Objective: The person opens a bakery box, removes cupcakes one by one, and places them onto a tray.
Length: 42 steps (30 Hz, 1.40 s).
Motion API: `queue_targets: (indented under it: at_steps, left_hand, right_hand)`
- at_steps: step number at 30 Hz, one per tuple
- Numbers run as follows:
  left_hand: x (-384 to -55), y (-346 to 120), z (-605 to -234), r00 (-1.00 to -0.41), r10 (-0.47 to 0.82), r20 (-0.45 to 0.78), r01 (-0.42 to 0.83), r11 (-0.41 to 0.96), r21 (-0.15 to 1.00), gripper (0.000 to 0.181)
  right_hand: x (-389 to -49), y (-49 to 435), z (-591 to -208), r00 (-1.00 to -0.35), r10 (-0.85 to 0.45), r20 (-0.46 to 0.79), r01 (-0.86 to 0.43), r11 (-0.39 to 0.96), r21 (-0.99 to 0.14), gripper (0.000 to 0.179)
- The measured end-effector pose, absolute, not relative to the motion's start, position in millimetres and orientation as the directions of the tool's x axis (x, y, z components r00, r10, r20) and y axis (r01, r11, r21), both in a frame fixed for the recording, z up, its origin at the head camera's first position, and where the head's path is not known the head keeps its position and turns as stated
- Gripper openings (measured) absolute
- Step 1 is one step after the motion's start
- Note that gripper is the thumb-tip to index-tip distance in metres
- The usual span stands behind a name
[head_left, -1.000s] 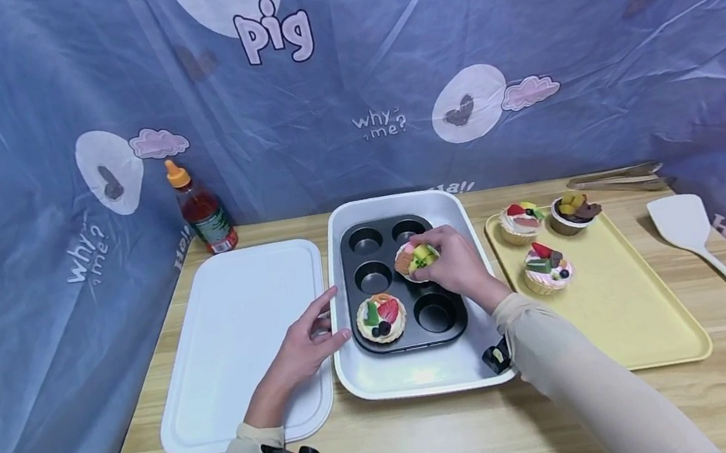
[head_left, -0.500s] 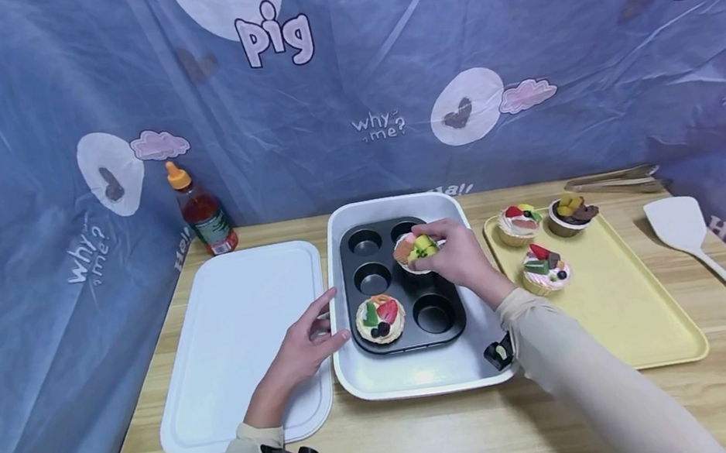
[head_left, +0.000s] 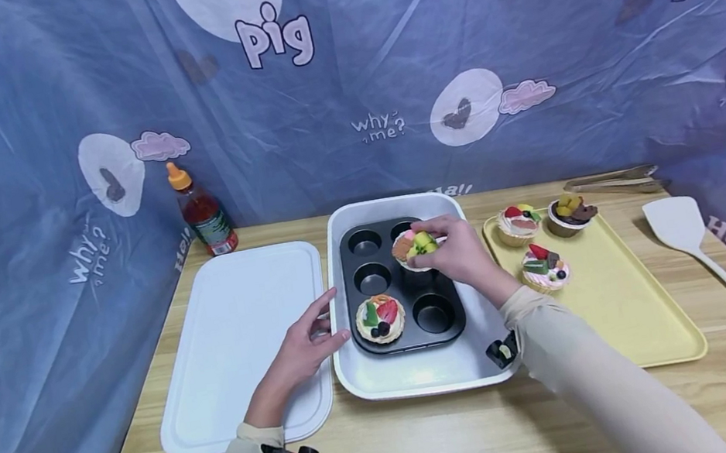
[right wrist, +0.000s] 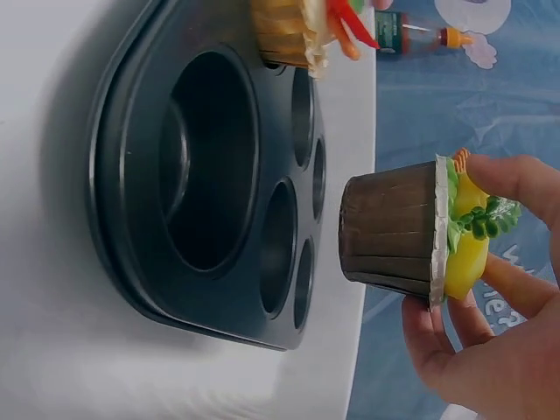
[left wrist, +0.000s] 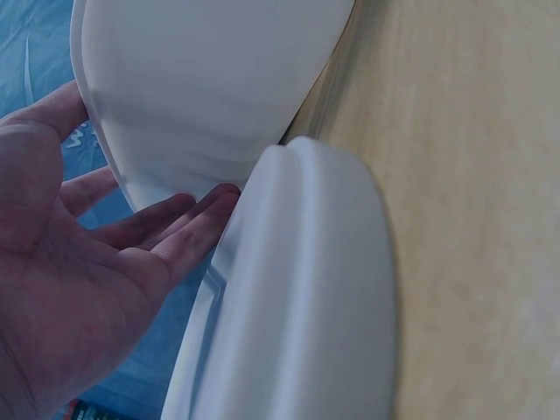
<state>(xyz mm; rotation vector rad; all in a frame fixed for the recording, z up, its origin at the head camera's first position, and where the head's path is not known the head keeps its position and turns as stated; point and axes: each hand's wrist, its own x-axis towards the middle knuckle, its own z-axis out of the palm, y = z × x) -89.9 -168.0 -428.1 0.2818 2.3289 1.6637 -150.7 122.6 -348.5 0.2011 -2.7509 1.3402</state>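
Note:
My right hand (head_left: 456, 250) pinches a cupcake (right wrist: 389, 229) by its top. It has a brown pleated wrapper and yellow fruit-like pieces with a green sprig. In the right wrist view its base hangs clear of the dark six-cup muffin tin (head_left: 415, 339). The tin lies inside a deep white pan (head_left: 422, 388). Another cupcake (head_left: 381, 320), topped with strawberry and dark berries, sits in the tin's near left cup. At the pan's left side rests my left hand (head_left: 302, 351), fingers spread and thumb tip at the rim; the left wrist view shows its palm beside the white wall.
A flat white tray (head_left: 246, 338) lies left, partly under my left wrist. On the right, a yellow tray (head_left: 636, 311) bears three cupcakes (head_left: 545, 268). Beyond it are metal tongs (head_left: 613, 181) and a long spatula (head_left: 680, 226). A sauce bottle (head_left: 206, 215) stands at back left.
The right hand has shifted slightly away from me with the cupcake, up from the tin's middle right cup. The left hand has stayed at the pan's side.

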Motion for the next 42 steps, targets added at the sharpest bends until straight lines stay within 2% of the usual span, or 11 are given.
queue_targets:
  at_steps: [15, 24, 42]
  left_hand:
    - [-88.6, -166.3, -427.0, -0.949, 0.3, -0.097, 0.007, 0.328, 0.945, 0.075]
    - [-88.5, -166.1, -428.6, -0.954, 0.279, -0.107, -0.005, 0.343, 0.939, 0.075]
    - [-89.1, -167.5, -430.3, -0.946, 0.315, -0.074, 0.025, 0.299, 0.954, 0.074]
  right_hand:
    - [-136.7, 144.6, -334.2, -0.994, -0.071, 0.077, -0.105, 0.619, -0.779, 0.058]
    - [-126.3, 159.7, -329.3, -0.988, -0.076, 0.135, -0.153, 0.617, -0.772, 0.057]
    - [-99.2, 204.9, -318.6, -0.99, -0.011, 0.137, -0.109, 0.672, -0.732, 0.059]
